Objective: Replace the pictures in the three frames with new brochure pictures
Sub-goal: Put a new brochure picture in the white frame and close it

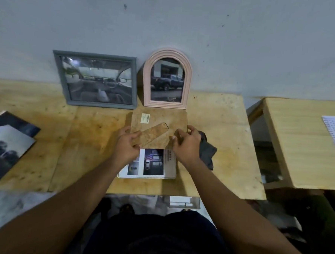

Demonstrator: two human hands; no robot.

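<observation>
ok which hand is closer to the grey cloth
Right. The right hand grips the frame backing board at its right edge, directly beside the grey cloth. The left hand holds the board's left side, across the board from the cloth.

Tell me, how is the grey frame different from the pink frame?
The grey frame is a wide rectangle; the pink frame is tall with a rounded top. The grey frame shows a car's inside; the pink frame shows a dark pickup truck. Both stand on the table against the wall.
</observation>
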